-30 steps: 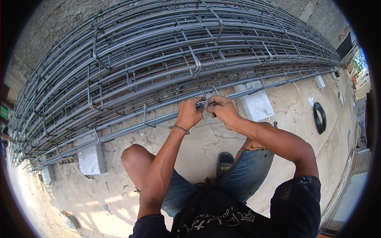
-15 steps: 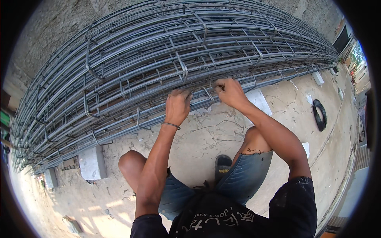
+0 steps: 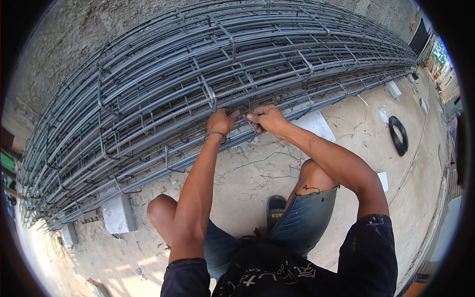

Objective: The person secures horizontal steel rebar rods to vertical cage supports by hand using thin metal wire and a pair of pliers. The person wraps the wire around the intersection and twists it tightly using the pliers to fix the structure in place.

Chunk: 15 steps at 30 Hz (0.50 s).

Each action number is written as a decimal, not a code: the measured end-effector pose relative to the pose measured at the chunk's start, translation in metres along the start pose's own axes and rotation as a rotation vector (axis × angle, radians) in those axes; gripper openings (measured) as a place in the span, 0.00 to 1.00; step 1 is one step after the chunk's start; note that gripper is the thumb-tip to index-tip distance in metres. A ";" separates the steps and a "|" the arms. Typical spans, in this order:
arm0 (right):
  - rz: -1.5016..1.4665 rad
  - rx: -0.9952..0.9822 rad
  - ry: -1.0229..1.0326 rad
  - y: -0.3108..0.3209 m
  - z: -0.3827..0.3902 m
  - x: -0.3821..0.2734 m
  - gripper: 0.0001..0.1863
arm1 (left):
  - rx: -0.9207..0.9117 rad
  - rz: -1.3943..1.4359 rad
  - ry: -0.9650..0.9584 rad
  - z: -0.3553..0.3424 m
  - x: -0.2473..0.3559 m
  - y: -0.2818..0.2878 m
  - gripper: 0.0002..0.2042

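Note:
A long stack of grey steel rebar cages (image 3: 163, 89) spans the view in front of me. My left hand (image 3: 221, 121), a dark band at its wrist, has its fingers closed at the lower bars; what exactly they hold is hidden. Just to its right, my right hand (image 3: 267, 120) pinches a thin wire (image 3: 251, 110) beside a crossing of ribbed bars and stirrups.
Pale blocks (image 3: 116, 215) prop up the cages on a concrete floor (image 3: 252, 168) strewn with wire bits. A black wire coil (image 3: 397, 134) lies to the right. A rough wall (image 3: 59, 59) stands behind the cages. My bent knees and sandalled foot are below.
Both hands drew apart onto the bars half a second ago and are now closer together again, slightly left of where they were. My right hand has moved lower and leftward since then.

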State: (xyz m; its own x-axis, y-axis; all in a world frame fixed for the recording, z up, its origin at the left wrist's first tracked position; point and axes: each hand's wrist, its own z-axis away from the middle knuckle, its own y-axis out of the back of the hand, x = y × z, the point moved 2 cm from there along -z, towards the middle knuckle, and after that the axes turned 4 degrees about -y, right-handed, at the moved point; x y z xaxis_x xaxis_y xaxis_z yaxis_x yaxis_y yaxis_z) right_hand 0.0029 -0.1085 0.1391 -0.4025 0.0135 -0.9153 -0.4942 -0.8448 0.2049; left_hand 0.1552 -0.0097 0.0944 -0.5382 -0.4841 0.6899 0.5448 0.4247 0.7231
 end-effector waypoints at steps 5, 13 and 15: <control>-0.016 -0.015 0.011 0.005 0.001 0.002 0.10 | -0.150 -0.270 0.174 -0.003 0.013 0.007 0.23; 0.004 -0.027 0.066 0.006 -0.005 0.007 0.10 | 0.064 -0.209 -0.276 0.056 0.029 0.036 0.20; -0.039 -0.020 0.085 0.004 -0.009 0.011 0.10 | 0.215 -0.135 -0.699 0.065 0.026 0.037 0.17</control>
State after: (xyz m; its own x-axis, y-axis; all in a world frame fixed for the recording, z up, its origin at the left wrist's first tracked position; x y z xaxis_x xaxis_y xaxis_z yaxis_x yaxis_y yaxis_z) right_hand 0.0032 -0.1161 0.1269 -0.3162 0.0021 -0.9487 -0.4926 -0.8550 0.1623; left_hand 0.1199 0.0429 0.1414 -0.9142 0.0266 0.4045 0.3461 0.5707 0.7446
